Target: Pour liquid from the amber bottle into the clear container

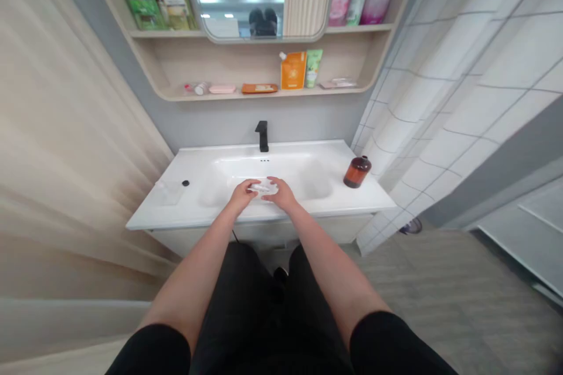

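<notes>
Both my hands are over the front part of the white sink (308,171). Between them is a small whitish, see-through plastic item (264,188), too small and blurred to name its kind. My left hand (241,194) grips its left side with curled fingers. On its right side, my right hand (282,194) closes round it, with the fingers bent over the far edge and the thumb nearer me. Behind the basin stands a black faucet (263,136), apart from my hands.
An amber bottle (357,172) stands on the counter's right. To the left lie a small black round piece (185,183) and a clear container (168,193). Above, a shelf (211,96) holds an orange pouch (293,70) and a green tube (313,68). Curtains hang on the left.
</notes>
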A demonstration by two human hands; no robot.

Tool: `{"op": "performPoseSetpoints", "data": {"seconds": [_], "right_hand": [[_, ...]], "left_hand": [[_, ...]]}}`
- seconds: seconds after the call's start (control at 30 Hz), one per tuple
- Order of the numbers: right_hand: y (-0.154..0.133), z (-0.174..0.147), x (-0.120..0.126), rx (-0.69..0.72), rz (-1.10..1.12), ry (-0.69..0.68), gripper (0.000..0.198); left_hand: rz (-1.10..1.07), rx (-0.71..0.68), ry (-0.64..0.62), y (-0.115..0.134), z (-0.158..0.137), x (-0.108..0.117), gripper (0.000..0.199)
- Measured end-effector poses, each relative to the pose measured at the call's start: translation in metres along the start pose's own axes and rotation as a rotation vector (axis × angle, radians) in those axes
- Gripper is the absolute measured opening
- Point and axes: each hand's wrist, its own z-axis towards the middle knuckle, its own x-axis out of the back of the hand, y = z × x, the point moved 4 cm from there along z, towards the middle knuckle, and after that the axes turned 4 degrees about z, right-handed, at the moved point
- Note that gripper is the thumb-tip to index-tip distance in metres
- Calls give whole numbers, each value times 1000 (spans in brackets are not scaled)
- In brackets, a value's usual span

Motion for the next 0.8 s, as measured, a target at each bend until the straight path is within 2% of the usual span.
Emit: {"op": "performPoseSetpoints", "data": {"seconds": [0.07, 0.13, 0.23, 0.37, 0.57, 0.7, 0.8], "right_hand": [[1, 1, 0, -7, 40, 2, 84], [2, 1, 0, -13, 67, 4, 83], [2, 0, 0, -24, 68, -2, 84], [3, 0, 1, -33, 34, -6, 85], [6, -1, -2, -5, 59, -17, 85], [8, 0, -3, -4, 80, -24, 85], [8, 1, -3, 8, 65, -31, 87]], "left_hand": [[-56, 17, 22, -4, 1, 1, 39], [-66, 57, 56, -8, 2, 1, 34], [-12, 98, 67, -12, 4, -1, 25], [48, 71, 51, -9, 3, -1, 19], [18, -1, -25, -4, 1, -2, 37], [47, 52, 72, -8, 3, -1, 35], [65, 60, 46, -10, 4, -1, 28]]}}
